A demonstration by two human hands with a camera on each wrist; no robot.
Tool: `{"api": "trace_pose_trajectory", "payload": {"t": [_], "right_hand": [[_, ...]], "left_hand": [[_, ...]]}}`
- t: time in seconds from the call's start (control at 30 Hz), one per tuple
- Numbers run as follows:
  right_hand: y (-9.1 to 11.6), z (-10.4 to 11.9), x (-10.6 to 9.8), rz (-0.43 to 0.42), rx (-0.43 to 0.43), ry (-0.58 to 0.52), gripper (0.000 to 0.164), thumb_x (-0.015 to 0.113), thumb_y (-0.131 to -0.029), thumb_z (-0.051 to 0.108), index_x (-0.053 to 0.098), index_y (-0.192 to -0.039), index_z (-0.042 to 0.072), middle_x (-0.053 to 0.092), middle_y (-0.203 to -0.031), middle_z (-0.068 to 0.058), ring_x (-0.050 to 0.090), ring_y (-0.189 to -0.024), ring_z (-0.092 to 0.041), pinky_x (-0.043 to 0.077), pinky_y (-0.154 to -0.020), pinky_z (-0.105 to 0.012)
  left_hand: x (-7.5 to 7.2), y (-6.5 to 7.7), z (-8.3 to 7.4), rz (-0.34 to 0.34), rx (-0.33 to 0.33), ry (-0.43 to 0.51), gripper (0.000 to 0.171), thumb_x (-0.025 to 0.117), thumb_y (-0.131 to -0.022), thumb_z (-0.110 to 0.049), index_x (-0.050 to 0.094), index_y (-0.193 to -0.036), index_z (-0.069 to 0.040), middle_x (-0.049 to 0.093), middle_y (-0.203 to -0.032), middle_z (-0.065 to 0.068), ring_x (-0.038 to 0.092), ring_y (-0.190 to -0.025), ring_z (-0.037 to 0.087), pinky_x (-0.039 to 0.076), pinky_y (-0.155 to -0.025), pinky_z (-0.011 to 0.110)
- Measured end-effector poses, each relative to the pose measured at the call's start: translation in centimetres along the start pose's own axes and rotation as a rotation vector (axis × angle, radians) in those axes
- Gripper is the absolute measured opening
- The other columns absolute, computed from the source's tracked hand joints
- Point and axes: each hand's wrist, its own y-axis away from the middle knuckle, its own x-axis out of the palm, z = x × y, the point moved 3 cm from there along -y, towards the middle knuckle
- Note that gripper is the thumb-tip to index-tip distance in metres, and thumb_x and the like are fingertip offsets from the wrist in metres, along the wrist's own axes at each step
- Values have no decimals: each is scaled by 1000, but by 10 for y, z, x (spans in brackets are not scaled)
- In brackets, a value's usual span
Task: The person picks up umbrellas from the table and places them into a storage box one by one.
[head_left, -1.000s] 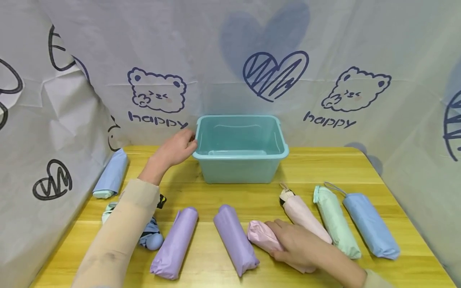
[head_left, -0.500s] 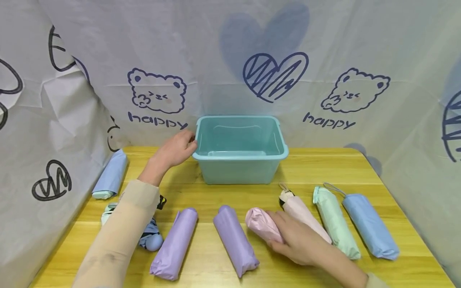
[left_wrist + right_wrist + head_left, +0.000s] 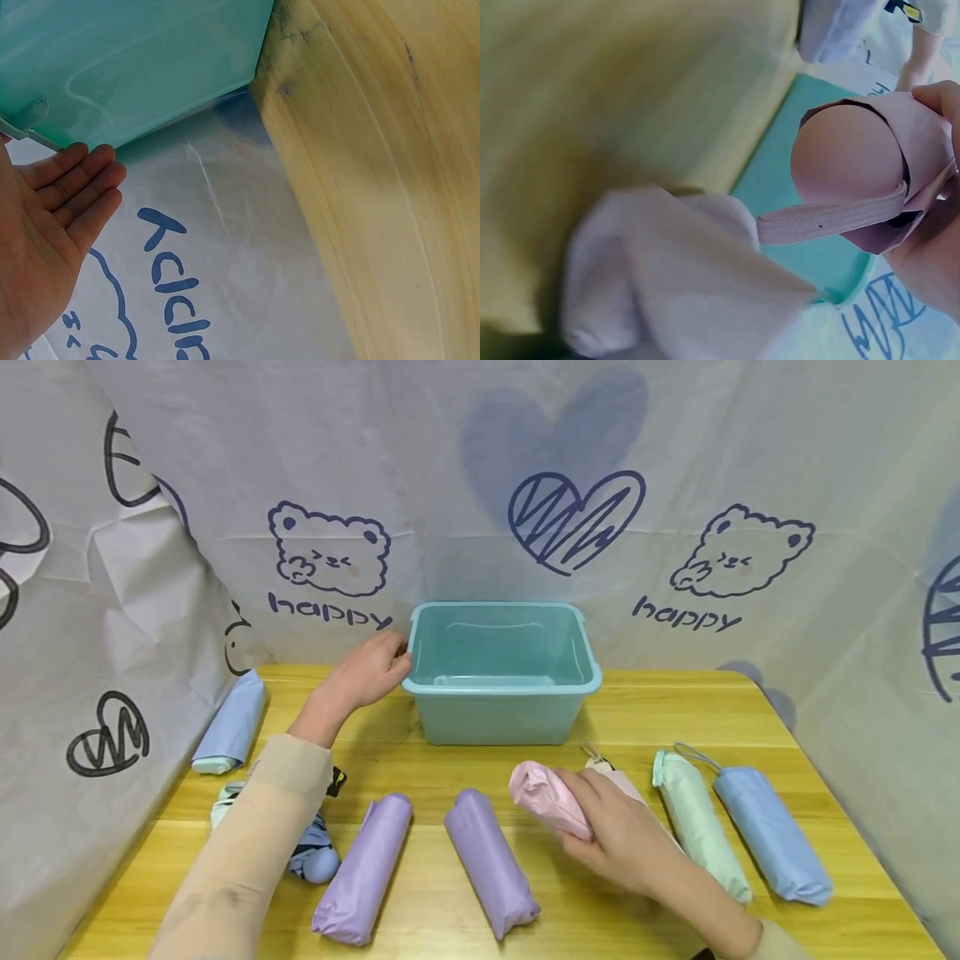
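Observation:
My right hand [image 3: 626, 835] grips a folded pink umbrella [image 3: 551, 800], raised over the table with its crinkled end toward the bin. In the right wrist view, the rounded handle end of this umbrella [image 3: 847, 154] shows, with a wrist strap [image 3: 832, 219] hanging from it. A paler pink umbrella [image 3: 630, 783] lies partly hidden behind that hand. My left hand [image 3: 367, 668] holds the left rim of a teal plastic bin [image 3: 498, 717]; in the left wrist view its fingers [image 3: 79, 180] lie along the outer wall. Nothing lies inside the bin.
Two purple umbrellas [image 3: 367, 868] lie front and centre. Green [image 3: 701, 827] and blue [image 3: 772, 835] umbrellas lie at the right. Another blue umbrella [image 3: 231, 722] lies far left, and a loosely bundled blue one [image 3: 315, 856] sits partly under my left forearm. Printed cloth [image 3: 480, 468] hangs behind.
My right hand has lifted the pink umbrella from the table, its crinkled end rising toward the bin. My left hand and the bin have stayed in place.

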Motion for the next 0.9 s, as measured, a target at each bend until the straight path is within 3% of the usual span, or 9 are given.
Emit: {"api": "trace_pose_trajectory", "payload": {"t": [0.17, 0.47, 0.7, 0.9], "right_hand": [[-16, -2, -14, 16, -1, -2, 69, 78, -86, 31, 52, -146, 11, 63, -119, -5, 63, -98, -21, 57, -80, -46], [-44, -9, -36, 15, -53, 0, 69, 77, -87, 30, 51, -147, 10, 61, -114, -4, 58, -87, -15, 56, -69, -37], [-70, -15, -49, 53, -75, 9, 68, 75, -89, 26, 48, -150, 12, 61, -123, -8, 62, -96, -22, 57, -74, -45], [-94, -17, -58, 117, -99, 41, 67, 74, -89, 24, 49, -149, 9, 60, -117, -10, 59, -91, -23, 56, -74, -43]], "left_hand": [[-3, 0, 0, -6, -3, -8, 39, 47, -104, -32, 61, -127, -3, 61, -126, 13, 60, -109, 29, 52, -95, 50], [-2, 1, -1, 12, 3, 2, 37, 47, -105, -32, 60, -124, -3, 62, -121, 11, 60, -104, 28, 53, -92, 48], [0, 2, 0, 9, 5, 0, 36, 47, -104, -31, 61, -123, -4, 62, -120, 11, 59, -102, 27, 53, -91, 47], [-1, 1, 0, 3, 3, 9, 36, 47, -104, -31, 61, -123, -3, 62, -121, 11, 59, -101, 27, 53, -90, 47]]}}
